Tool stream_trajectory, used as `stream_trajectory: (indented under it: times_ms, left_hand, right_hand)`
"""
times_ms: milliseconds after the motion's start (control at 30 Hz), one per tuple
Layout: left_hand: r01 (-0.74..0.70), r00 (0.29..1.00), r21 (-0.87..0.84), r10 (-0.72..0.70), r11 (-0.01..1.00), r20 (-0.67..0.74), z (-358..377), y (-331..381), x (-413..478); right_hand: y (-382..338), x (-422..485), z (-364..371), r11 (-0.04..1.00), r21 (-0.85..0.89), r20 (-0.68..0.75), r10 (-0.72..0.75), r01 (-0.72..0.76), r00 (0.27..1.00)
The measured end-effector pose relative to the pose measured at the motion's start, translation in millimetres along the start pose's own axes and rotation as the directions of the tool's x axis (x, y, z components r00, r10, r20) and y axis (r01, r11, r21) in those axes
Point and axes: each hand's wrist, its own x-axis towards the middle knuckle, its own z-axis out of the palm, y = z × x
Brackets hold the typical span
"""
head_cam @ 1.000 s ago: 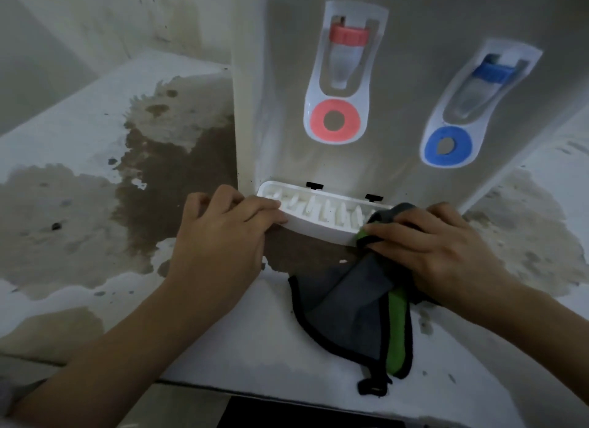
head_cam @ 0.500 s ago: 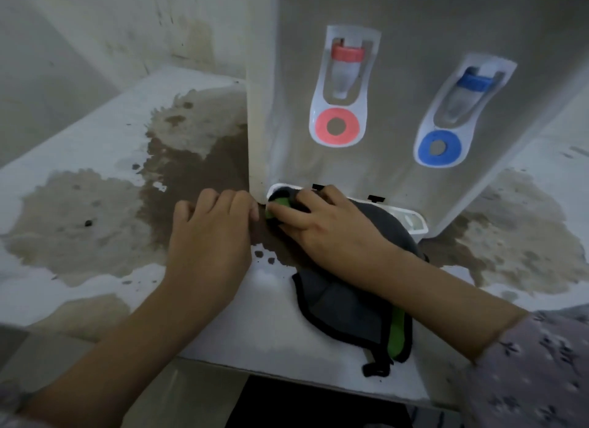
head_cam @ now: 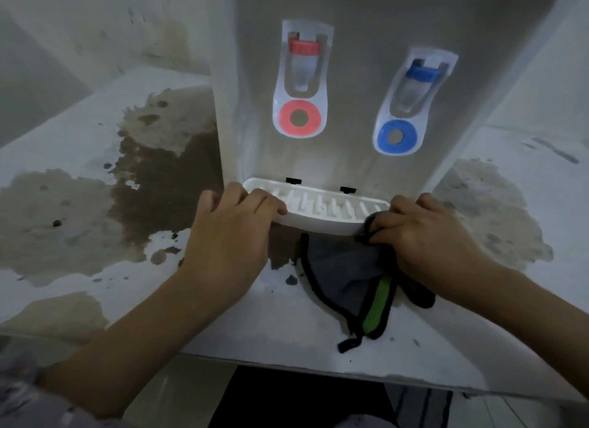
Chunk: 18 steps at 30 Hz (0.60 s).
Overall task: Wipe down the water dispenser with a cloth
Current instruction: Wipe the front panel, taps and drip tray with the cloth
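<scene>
The water dispenser [head_cam: 366, 77] stands well back on the worktop [head_cam: 280, 328], about midway along it, its pale grey front facing the person. Two white recessed panels are set in that front: the red tap [head_cam: 303, 47] on the left with a red ring below it, the blue tap [head_cam: 422, 72] on the right with a blue ring below. At the foot of the front a white slotted drip tray [head_cam: 322, 209] juts out toward the front edge, hung on two small black clips.

The left hand [head_cam: 229, 236] has its fingers curled over the left end of the tray's rim and holds it there. The right hand [head_cam: 425, 236] is at the tray's right end, fingers bunched round a fold of the cloth [head_cam: 341, 268] and pressing it against the tray's front corner.

The cloth is dark grey with black edging and a bright green strip. Most of it trails from the right hand down across the worktop, and a black loop at its tip lies close to the front edge.

Broad brown stains [head_cam: 153, 185] spread over the worktop to the left of the dispenser and under the tray, with a paler patch to its right. A patterned sleeve [head_cam: 22, 402] shows at the lower left corner of the view.
</scene>
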Motion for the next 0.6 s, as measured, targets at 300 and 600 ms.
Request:
stream_trajectory:
  times_ms: [300, 600]
  left_hand:
    - [-0.057, 0.998, 0.017, 0.056, 0.998, 0.037, 14.5, -3.9, 7.9]
    - [-0.125, 0.991, -0.031, 0.124, 0.992, -0.042, 19.7, -12.2, 1.1]
  right_hand:
    - [-14.1, 48.2, 4.5, 0.824, 0.534, -0.159, 0.319, -0.190, 0.934]
    - [-22.1, 76.9, 22.8, 0.977, 0.211, -0.320, 0.105, -0.037, 0.942]
